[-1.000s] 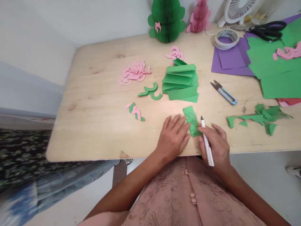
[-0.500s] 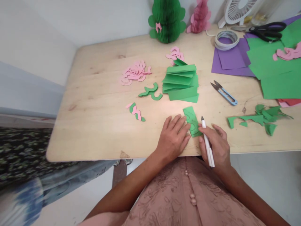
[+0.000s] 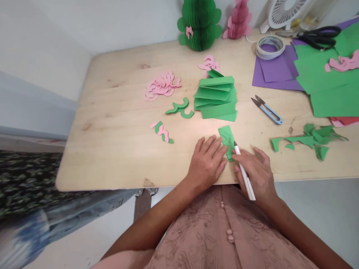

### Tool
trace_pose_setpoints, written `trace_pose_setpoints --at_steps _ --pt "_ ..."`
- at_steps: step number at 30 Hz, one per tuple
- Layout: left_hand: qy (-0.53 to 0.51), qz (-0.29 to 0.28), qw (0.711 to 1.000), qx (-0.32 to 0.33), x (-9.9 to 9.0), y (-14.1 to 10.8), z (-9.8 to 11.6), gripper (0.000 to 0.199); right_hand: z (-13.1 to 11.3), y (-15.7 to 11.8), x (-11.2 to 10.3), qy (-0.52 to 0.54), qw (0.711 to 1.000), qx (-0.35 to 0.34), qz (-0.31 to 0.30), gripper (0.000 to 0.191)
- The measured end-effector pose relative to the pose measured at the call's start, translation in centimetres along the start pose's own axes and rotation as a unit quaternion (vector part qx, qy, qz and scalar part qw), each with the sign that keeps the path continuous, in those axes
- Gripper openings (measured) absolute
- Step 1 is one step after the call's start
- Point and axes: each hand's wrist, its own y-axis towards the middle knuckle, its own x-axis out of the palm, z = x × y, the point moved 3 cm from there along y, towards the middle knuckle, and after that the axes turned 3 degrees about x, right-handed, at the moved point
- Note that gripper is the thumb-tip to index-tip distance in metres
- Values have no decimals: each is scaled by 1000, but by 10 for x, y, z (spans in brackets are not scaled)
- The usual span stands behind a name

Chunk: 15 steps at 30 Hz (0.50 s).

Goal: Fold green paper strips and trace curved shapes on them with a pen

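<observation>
A small green paper strip (image 3: 226,135) with dark curved pen lines lies near the table's front edge. My left hand (image 3: 208,158) rests flat with fingers stretched out, its fingertips on the strip's left edge. Between the fingers of my right hand (image 3: 256,170) is a white pen (image 3: 245,177), its dark tip at the strip's right edge. Behind the strip sits a stack of folded green paper strips (image 3: 215,99). Curved green cut-outs (image 3: 181,107) and a pink and green twisted piece (image 3: 162,132) lie to the left.
Blue thread snips (image 3: 267,110) and green scraps (image 3: 311,141) lie right. Pink cut-outs (image 3: 162,86) are further back. Tape (image 3: 270,48), black scissors (image 3: 319,36), purple sheets (image 3: 276,71), a fan (image 3: 286,15) and a green honeycomb paper figure (image 3: 199,26) stand behind. Another person's clothing (image 3: 30,179) shows left.
The white pen in my right hand has shifted left, bringing its tip from beside the green strip to its right edge. My left hand stays where it was.
</observation>
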Motion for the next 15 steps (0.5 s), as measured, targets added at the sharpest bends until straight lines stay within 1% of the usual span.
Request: trace_pose_setpoints --at_steps 7,11,15 --pt "-3 -18 1000 -1 -1 0 -1 32 2 0 -1 3 1000 -4 -12 31" --pt "-1 -17 1000 6 -3 0 -1 32 6 3 -5 12 999 -27 -27 30" --pt "4 -24 1000 6 -2 1 -1 32 13 6 -9 15 997 -55 -60 29"
